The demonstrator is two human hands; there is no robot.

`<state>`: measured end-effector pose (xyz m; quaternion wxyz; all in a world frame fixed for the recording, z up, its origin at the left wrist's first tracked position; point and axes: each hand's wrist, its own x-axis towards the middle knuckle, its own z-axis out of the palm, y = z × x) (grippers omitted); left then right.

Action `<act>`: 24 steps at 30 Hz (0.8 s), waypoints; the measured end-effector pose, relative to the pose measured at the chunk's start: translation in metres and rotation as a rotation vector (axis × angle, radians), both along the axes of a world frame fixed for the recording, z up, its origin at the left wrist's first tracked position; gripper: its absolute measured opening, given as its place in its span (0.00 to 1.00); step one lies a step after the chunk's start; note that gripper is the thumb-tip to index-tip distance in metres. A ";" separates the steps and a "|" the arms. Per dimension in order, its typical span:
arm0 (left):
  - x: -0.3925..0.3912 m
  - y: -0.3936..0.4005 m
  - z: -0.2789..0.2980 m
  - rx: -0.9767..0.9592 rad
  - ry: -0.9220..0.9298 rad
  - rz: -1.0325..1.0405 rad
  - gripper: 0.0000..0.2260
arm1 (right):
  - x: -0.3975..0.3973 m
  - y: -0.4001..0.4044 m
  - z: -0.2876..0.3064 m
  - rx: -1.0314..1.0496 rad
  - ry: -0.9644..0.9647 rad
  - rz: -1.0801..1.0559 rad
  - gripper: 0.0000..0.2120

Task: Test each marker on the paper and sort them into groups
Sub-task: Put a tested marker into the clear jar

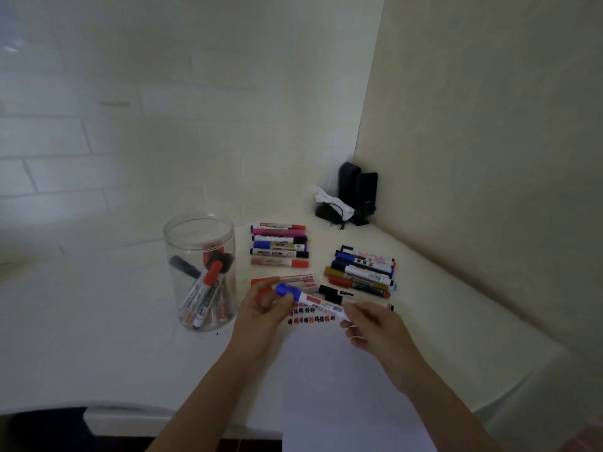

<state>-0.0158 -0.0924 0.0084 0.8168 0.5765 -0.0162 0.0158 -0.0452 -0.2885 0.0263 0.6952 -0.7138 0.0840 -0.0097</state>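
At the far left of what I see stands a tall clear plastic cylindrical jar (199,272), open-topped, upright on the smooth white table (98,321). Inside it I count several loose markers (208,288) leaning at angles, with red and black caps; the exact number I cannot tell. Just right of the jar, a neat row of capped markers (280,244) lies side by side, pink, blue, black and red among them. Below that, my left hand (266,308) pinches the blue cap of a white-barrelled marker (313,301), fingers curled round it. The marker is held level above the top edge of a white sheet of paper (336,386), which carries two lines of small red and black test scribbles (311,316). My right hand (375,324) grips the barrel's other end with curled fingers. Further right lies a second stacked group of markers (362,270), gold, blue and red. In the corner stand two matte black rounded speakers (359,190).
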 end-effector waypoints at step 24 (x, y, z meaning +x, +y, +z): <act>0.015 0.109 0.174 0.382 -0.525 0.519 0.16 | 0.071 0.027 -0.003 -0.790 -0.259 0.083 0.03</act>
